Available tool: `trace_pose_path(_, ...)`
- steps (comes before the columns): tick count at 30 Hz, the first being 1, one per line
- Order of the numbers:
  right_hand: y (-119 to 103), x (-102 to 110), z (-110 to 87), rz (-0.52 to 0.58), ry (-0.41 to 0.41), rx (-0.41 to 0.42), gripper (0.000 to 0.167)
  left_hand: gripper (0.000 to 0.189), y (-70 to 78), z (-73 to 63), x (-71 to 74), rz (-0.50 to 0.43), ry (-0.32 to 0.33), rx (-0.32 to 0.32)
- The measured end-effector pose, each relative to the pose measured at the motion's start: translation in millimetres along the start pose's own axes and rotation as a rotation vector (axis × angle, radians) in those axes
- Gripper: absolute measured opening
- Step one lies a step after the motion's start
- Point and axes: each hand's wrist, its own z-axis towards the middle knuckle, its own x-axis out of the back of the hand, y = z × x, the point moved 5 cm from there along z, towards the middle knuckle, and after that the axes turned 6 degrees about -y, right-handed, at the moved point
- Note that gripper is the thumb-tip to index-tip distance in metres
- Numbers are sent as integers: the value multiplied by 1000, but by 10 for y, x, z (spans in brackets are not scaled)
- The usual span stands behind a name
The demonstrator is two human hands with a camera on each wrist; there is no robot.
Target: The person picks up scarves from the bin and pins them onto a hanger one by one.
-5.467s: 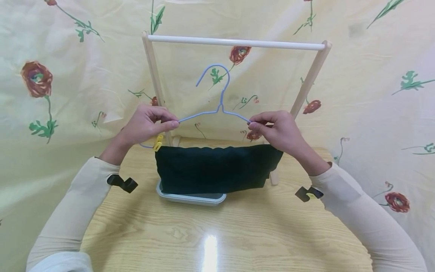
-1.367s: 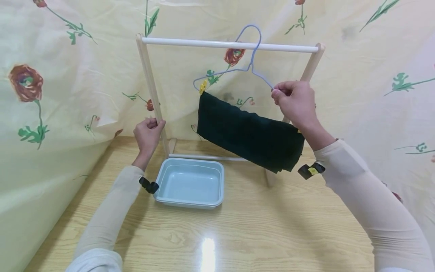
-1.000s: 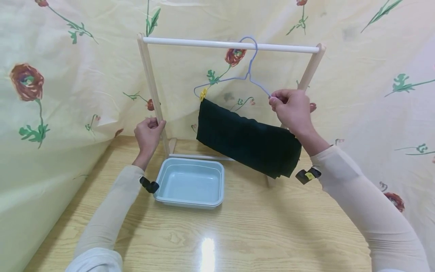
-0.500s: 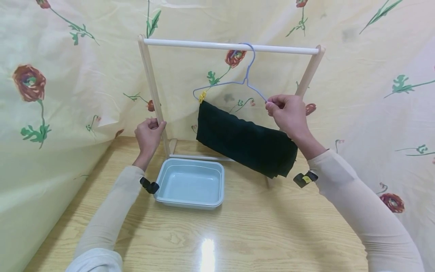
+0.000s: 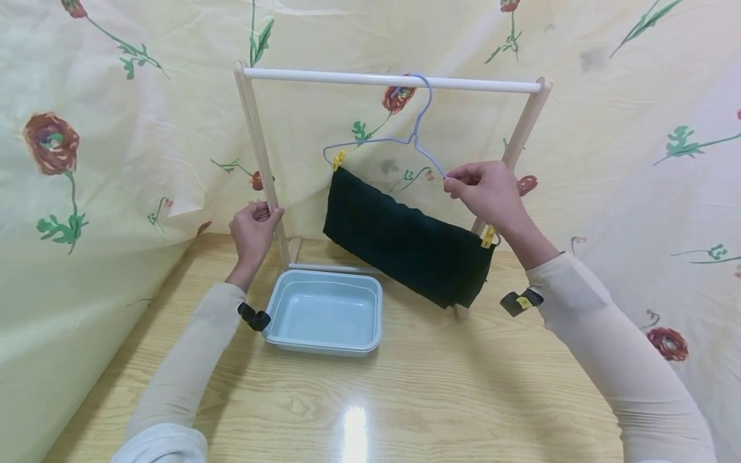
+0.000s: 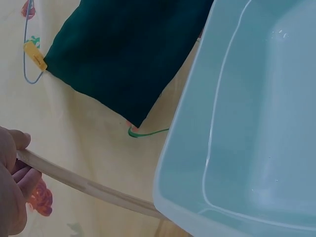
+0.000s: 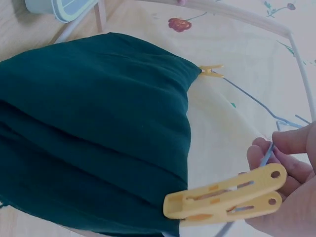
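Note:
A blue wire hanger has its hook over the white top rail of a small wooden rack. Yellow clothespins clip a dark green cloth to it at both ends; the cloth slopes down to the right. My right hand pinches the hanger's right arm between thumb and fingers, and in the right wrist view the nearer clothespin sits just below that hand. With my left hand I grip the rack's left upright, thumb on its front side.
A pale blue plastic basin stands on the wood-grain table at the foot of the left upright. The rack's lower rail runs behind it. Floral fabric hangs behind and at the sides.
Both hands first held the hanger; the left moved to the upright. The right raised the hanger, lowered its hook onto the rail, then shifted slightly left, bringing the right clothespin into view.

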Motion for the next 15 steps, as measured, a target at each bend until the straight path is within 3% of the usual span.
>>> trace_pose_path(6, 2, 78, -62, 15, -9, 8, 39, 31, 1, -8, 37, -1, -16, 1)
trace_pose_path(12, 38, 225, -267, 105, 62, 17, 40, 36, 88, -60, 118, 24, -66, -44)
trace_pose_path(15, 68, 269, -422, 148, 103, 24, 40, 43, 149, -99, 196, 31, -60, -59)
